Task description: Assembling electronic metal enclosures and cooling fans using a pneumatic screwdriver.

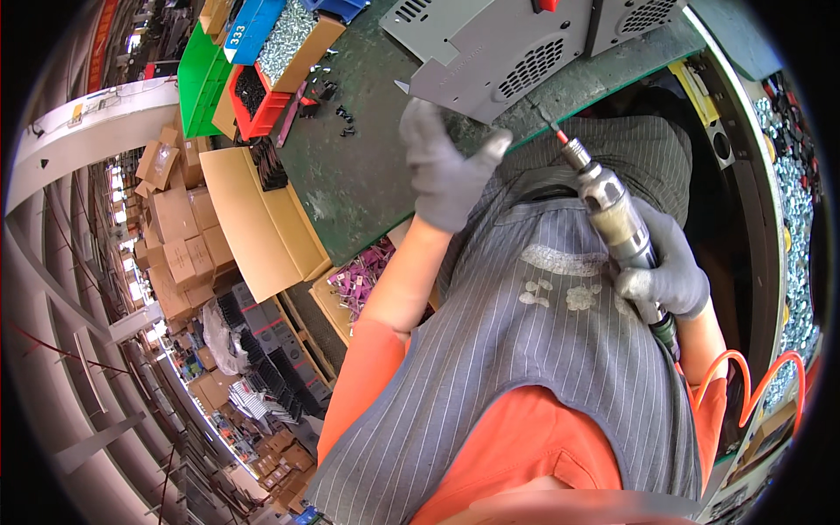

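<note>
My right hand point(672, 267), in a grey glove, is wrapped round a pneumatic screwdriver point(617, 214). The tool slants up and to the left, its thin bit close to the bench edge, with an orange air hose point(744, 385) trailing from its back end. Also gloved, my left hand point(448, 175) is raised by the bench's near edge, thumb spread from the fingers and nothing seen in it. Its fingertips are just below the corner of a grey sheet-metal housing point(468, 74) with a honeycomb vent; whether they touch it I cannot tell.
On the green bench top point(350, 192) lie several loose black screws point(344, 114). At the far left stand a red bin point(262, 109) of dark screws, a box of silver screws point(287, 44) and a green bin point(203, 79). Cardboard boxes point(175, 219) are stacked beyond.
</note>
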The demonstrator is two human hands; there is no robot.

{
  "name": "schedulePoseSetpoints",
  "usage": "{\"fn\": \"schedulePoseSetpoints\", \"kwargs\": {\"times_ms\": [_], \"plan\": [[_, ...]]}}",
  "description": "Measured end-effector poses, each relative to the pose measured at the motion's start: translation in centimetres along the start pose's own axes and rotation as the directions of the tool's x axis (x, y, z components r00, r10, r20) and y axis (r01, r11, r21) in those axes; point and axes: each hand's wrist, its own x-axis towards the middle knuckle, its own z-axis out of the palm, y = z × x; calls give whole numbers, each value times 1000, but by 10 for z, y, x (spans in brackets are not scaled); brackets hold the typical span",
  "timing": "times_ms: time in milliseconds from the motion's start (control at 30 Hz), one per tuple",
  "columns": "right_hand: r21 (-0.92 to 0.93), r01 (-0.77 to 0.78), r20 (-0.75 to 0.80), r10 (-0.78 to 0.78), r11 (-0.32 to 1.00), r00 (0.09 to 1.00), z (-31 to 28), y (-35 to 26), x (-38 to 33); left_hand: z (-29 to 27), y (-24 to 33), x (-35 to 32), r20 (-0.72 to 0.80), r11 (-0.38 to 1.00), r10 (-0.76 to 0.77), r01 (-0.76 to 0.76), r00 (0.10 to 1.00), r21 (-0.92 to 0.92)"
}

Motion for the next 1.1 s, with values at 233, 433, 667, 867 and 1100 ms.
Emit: {"fn": "schedulePoseSetpoints", "kwargs": {"times_ms": [233,433,667,867,1100], "plan": [[-95,116,-24,-119,989,993,9,-8,6,24,-29,21,172,987,142,-153,975,48],[-129,48,-45,-54,990,998,14,-19,8,17,-23,28,271,991,126,-130,954,-5],[37,102,-34,-101,994,994,24,-27,18,19,-21,28,247,981,194,-181,949,-73],[59,64,-98,-58,996,993,34,-36,16,11,-19,32,221,958,270,-284,937,35],[-141,-120,-52,114,983,992,18,-20,6,-96,-67,43,178,722,73,-175,981,670]]}}
